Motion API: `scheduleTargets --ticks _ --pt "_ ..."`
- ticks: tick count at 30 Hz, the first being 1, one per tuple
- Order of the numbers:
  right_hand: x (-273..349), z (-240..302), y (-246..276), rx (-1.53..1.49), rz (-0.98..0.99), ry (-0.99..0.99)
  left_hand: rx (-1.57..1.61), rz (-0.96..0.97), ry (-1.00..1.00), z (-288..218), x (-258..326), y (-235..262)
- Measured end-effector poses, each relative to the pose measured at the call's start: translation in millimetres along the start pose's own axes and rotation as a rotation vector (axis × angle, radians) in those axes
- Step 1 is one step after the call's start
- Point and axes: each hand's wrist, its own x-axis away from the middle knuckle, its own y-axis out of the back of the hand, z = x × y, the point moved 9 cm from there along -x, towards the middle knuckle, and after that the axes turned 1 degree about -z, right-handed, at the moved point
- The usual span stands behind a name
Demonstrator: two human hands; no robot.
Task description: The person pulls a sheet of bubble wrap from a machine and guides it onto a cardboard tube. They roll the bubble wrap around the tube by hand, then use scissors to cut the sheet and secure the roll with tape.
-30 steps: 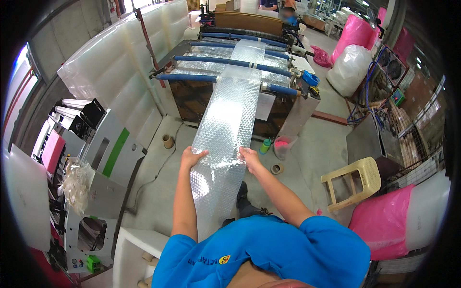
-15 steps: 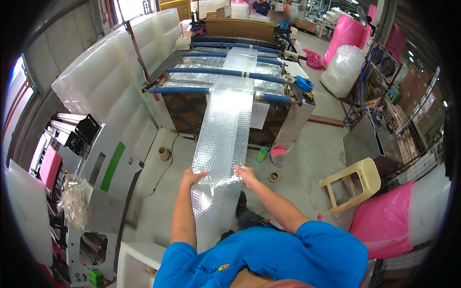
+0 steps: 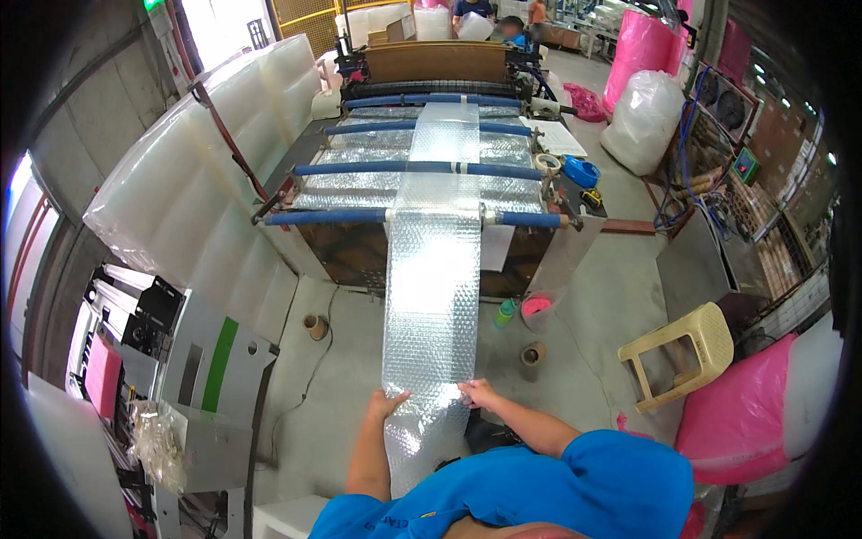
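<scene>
Your left hand [image 3: 388,402] is closed on the left edge of the bubble wrap strip [image 3: 431,305], its thumb lying across the upper face; the fingers beneath are hidden. Your right hand [image 3: 478,393] grips the right edge at nearly the same level, thumb also on top. The two hands stand apart, with the strip's width between them. Below your hands the strip hangs down toward the front of your blue shirt [image 3: 557,490]; above them it runs away from you, shiny with glare, over the front blue roller [image 3: 328,217] of the machine [image 3: 346,256]. Farther back it passes along more blue rollers, though how it threads between them is hard to tell.

On the floor to the right of the strip stand a green bottle [image 3: 505,313] and, just beside it, a container with pink contents [image 3: 536,306]; a cardboard core [image 3: 532,354] is nearer you. Another core [image 3: 314,326] sits on the floor to the left, next to a dark cable [image 3: 308,386]. At the machine's right side lie a tape roll [image 3: 546,163] and a blue object [image 3: 581,171].

Farther right, a beige stool [image 3: 682,355] lies tipped over near a large pink roll [image 3: 736,418]. Well to the left, a tall plastic-wrapped stack [image 3: 206,153] flanks the machine.
</scene>
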Motion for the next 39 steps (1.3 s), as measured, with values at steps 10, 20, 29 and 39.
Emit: scheduleTargets --ticks 10,20,29,39 --pt "-91 83 47 -0.011 -0.075 0.185 -0.063 -0.045 -0.094 -101 -98 18" --pt "-120 202 96 -0.132 -0.298 0.539 0.017 -0.218 -0.436 -183 -175 45" --pt "-109 201 95 -0.293 -0.389 0.381 0.255 -0.02 -0.474 -174 -177 36" --pt "-81 166 47 -0.344 -0.302 0.185 0.174 0.243 -0.019 -70 -108 -46"
